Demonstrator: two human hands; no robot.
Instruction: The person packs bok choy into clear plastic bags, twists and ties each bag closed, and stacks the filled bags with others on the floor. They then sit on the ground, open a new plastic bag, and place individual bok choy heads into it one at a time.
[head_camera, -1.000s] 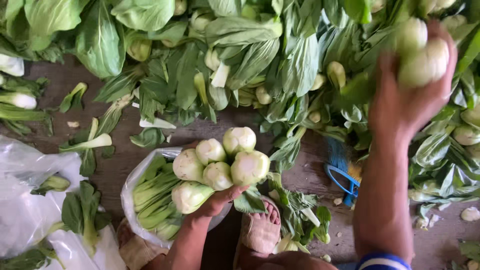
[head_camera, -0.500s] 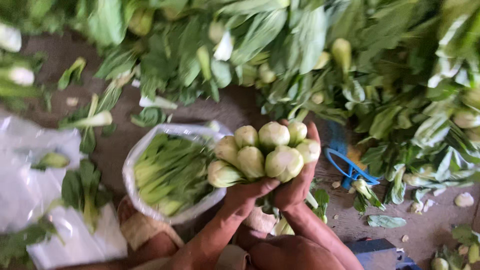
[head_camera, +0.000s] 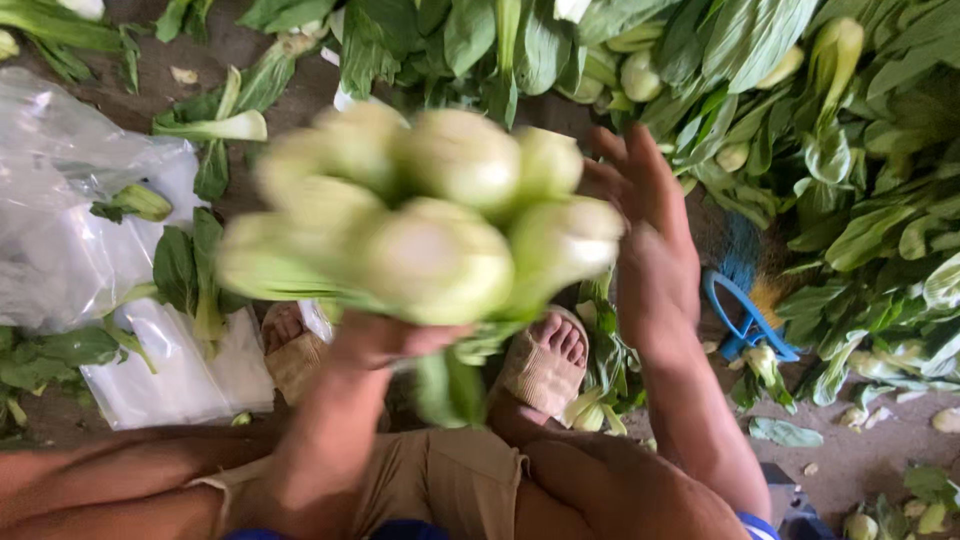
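Note:
My left hand (head_camera: 390, 342) grips a bunch of pale green bok choy (head_camera: 420, 215) from below, with the white stem ends turned up toward the camera. The bunch is lifted close to the lens and is blurred. My right hand (head_camera: 650, 250) is at the bunch's right side with its fingers spread, and its palm is beside the outer stems. I cannot tell whether it touches them. The leafy ends hang down behind the bunch, mostly hidden.
A big pile of loose bok choy (head_camera: 800, 120) covers the ground at the top and right. Clear plastic bags (head_camera: 70, 230) with a few leaves lie at the left. A blue-handled brush (head_camera: 745, 310) lies at the right. My sandalled feet (head_camera: 545, 365) are below the bunch.
The bunch has come up toward the camera and is now blurred. My right hand, which carried stems to the bunch and pressed on it, now has its fingers spread at its side.

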